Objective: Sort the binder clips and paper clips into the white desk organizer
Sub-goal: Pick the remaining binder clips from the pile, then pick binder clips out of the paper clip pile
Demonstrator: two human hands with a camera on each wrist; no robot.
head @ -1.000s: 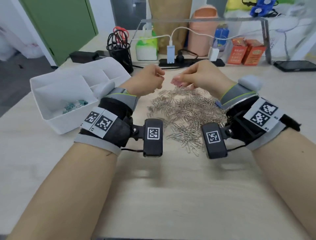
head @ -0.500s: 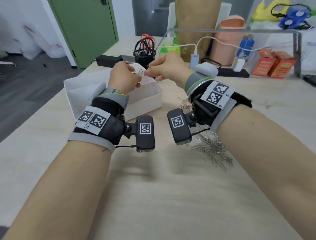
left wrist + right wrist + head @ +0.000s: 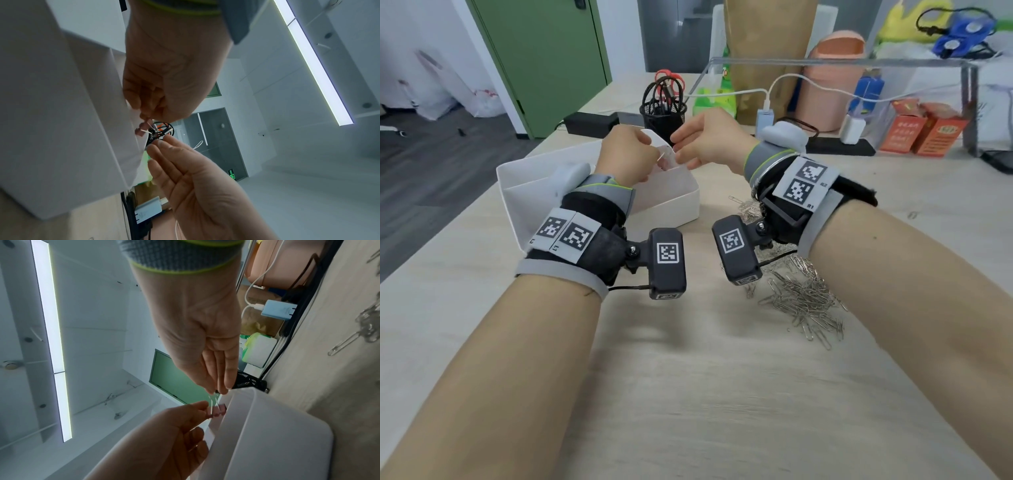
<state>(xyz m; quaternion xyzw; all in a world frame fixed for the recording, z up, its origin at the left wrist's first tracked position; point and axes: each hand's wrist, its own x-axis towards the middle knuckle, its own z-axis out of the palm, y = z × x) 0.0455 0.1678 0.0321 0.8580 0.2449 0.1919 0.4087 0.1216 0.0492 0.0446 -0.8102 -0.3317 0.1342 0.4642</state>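
pale wood desk, green door behind; left hand pinches pink binder clip over white organizer, right hand released.

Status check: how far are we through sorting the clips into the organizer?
Done: unconfirmed; the inside of the white organizer is mostly hidden behind the left wrist. In hand: the left hand pinches a pink binder clip by its rim, the right hand close at its wire. Left: a big paper clip pile on the table.
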